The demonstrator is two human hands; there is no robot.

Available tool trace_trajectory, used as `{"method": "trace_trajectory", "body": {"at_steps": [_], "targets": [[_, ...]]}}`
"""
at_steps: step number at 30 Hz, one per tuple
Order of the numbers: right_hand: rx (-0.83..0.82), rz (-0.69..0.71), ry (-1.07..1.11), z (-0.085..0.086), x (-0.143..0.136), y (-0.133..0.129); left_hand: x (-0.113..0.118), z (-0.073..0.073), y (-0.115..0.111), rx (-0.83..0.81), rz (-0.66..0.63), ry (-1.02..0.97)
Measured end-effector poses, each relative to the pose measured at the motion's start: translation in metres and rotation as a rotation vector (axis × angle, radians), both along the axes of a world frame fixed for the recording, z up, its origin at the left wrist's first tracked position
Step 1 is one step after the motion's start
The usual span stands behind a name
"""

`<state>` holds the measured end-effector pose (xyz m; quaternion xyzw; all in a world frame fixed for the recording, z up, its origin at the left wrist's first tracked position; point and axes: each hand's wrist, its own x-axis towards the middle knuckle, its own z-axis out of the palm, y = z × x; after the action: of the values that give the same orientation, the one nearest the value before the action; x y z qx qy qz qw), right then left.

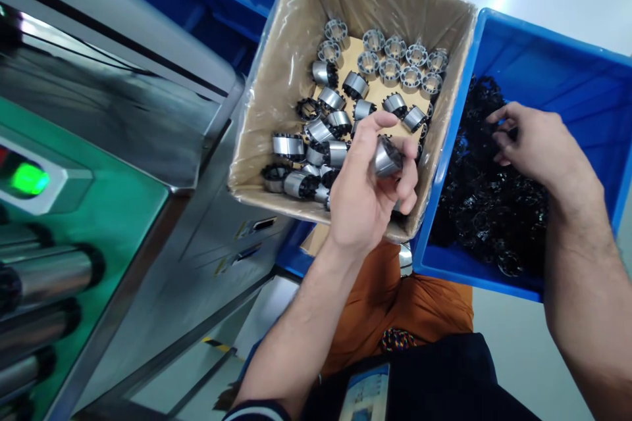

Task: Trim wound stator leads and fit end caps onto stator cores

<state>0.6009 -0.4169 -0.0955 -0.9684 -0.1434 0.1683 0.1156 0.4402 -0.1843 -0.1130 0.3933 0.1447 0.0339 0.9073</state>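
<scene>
A metal cylinder (388, 156) is being held in the left hand (364, 192), between the thumb and the curled fingers, above the near right part of a cardboard box (291, 33). The box is being lined with clear plastic, and its walls are being seen around and beyond the left hand. Just beyond and to the left of that hand, metal cylinders with black toothed ends (289, 145) are being kept loosely, some tipped on their sides and some touching one another. Farther beyond the hand, bare metal cores (390, 70) are being held upright in short rows on a brown cardboard sheet (345, 72).

The right hand (536, 141) is being held over a blue bin (582, 89), to the right of the box, with its fingers bent and drawn narrow. Whether anything is being gripped by it cannot be told. Under its fingertips and nearer than the hand, a heap of thin black parts (494, 210) is being contained by the bin; single shapes are being blurred by overlap and shine.

Well to the left of the left hand, larger metal rollers (54, 276) are being carried by a green panel (118, 210), and a green glow is being given off by a small display (29, 179). Below the left hand, orange trousers (395, 316) are being partly covered by dark cloth (434, 375).
</scene>
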Motion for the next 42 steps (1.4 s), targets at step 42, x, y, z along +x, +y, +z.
{"method": "trace_trajectory", "body": {"at_steps": [42], "targets": [[1.216, -0.071, 0.077, 0.019, -0.103, 0.085, -0.016, -0.012, -0.017, 0.212, -0.019, -0.245]]}}
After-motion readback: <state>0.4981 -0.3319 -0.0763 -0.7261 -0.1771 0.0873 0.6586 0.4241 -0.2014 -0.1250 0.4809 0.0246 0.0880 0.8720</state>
